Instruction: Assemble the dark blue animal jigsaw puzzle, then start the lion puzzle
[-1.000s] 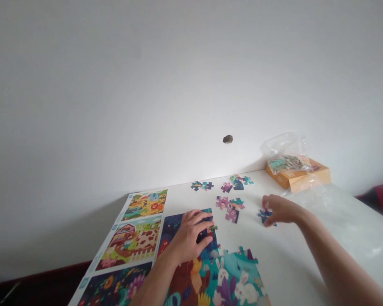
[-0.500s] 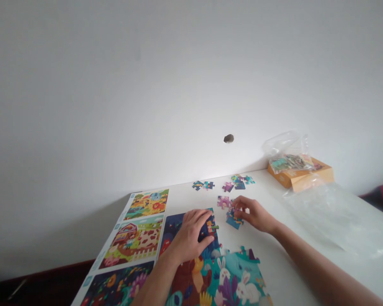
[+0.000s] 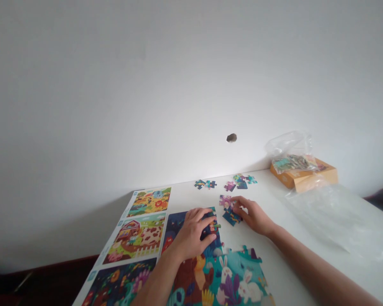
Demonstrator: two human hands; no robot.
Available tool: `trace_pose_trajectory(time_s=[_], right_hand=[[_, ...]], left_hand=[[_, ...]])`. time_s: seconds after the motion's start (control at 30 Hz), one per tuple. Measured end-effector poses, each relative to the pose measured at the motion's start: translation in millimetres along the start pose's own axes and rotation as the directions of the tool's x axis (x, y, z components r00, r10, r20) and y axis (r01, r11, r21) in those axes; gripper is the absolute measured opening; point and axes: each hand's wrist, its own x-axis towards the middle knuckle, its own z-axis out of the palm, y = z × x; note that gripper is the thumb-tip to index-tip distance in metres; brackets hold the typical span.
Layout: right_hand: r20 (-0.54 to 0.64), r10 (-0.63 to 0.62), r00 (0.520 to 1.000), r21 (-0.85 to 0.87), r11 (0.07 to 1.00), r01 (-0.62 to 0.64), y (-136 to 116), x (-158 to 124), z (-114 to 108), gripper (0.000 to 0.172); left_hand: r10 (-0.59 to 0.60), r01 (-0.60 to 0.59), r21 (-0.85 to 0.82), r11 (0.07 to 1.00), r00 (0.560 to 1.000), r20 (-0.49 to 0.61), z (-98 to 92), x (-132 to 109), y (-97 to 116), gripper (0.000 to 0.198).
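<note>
Two bare hands over a white bench, head view. The right hand holds a blue piece just beyond the right edge of a part-built puzzle, with a gap between piece and puzzle. Right grip: thumb and forefinger closed on the right side of the piece. Relative to this grip, the piece lies to the left and slightly nearer the wearer, projecting from beneath the fingertips. It is set askew to the bench edge, one corner directed toward the wearer; its long axis cannot be told, part being covered by the fingers. A pink piece adjoins its far side; contact or overlap is unclear. Left grip: the left hand lies palm down on the dark part of the puzzle, fingers and thumb apart. Left of the puzzle: a sheet of printed pictures. Near the wall: loose pieces in two groups. Far right: an orange box bearing a clear bag; before it, plastic film.
</note>
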Motion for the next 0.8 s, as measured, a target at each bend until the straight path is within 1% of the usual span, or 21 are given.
trace_pose_trajectory(time_s=[0.13,0.23,0.3,0.33,0.4,0.47,0.5,0.53,0.57,0.63,0.7,0.73,0.8], right_hand=[[0.031,-0.036,0.999,-0.034,0.999,0.037,-1,1,10,0.032],[0.049,-0.100,0.994,-0.079,0.992,0.103,0,1,7,0.033],[0.063,-0.127,0.990,-0.159,0.978,0.135,2,2,3,0.033],[0.052,-0.122,0.991,-0.216,0.968,0.130,4,2,1,0.032],[-0.007,-0.087,0.996,-0.329,0.941,0.080,8,3,-3,0.031],[-0.066,-0.063,0.996,-0.404,0.914,0.031,12,4,-6,0.031],[-0.071,-0.067,0.995,-0.425,0.905,0.031,14,4,-7,0.032],[-0.053,-0.079,0.995,-0.439,0.897,0.048,14,4,-7,0.034],[-0.011,-0.093,0.996,-0.447,0.891,0.079,14,4,-6,0.038],[0.128,-0.104,0.986,-0.438,0.886,0.150,10,3,-3,0.054],[0.261,-0.078,0.962,-0.413,0.892,0.184,5,2,2,0.070],[0.296,-0.057,0.953,-0.403,0.897,0.179,3,2,4,0.074],[0.300,-0.023,0.954,-0.403,0.903,0.148,0,1,6,0.070]], left_hand=[[-0.001,0.001,0.010,1.000,1.000,0.001,0.0,0,0,0.044],[0.003,-0.003,0.005,1.000,1.000,-0.002,0.8,0,0,0.044],[-0.002,0.002,-0.003,1.000,1.000,-0.011,1.9,0,-1,0.046],[-0.008,0.008,-0.007,1.000,1.000,-0.017,2.6,0,-2,0.047],[-0.021,0.021,-0.009,1.000,0.999,-0.030,4.2,-1,-3,0.047],[-0.029,0.028,-0.008,1.000,0.999,-0.034,5.7,-2,-4,0.047],[-0.030,0.030,-0.007,1.000,0.999,-0.036,6.3,-2,-5,0.046],[-0.030,0.030,-0.007,1.000,0.999,-0.037,6.6,-2,-5,0.046],[-0.029,0.029,-0.007,1.000,0.999,-0.038,6.8,-1,-5,0.046],[-0.027,0.027,-0.007,1.000,0.999,-0.039,6.6,-1,-5,0.046],[-0.029,0.029,-0.005,1.000,0.999,-0.034,5.9,0,-4,0.047],[-0.031,0.031,-0.003,1.000,0.999,-0.030,5.5,0,-4,0.047],[-0.036,0.036,-0.003,0.999,0.999,-0.027,5.1,0,-3,0.047]])
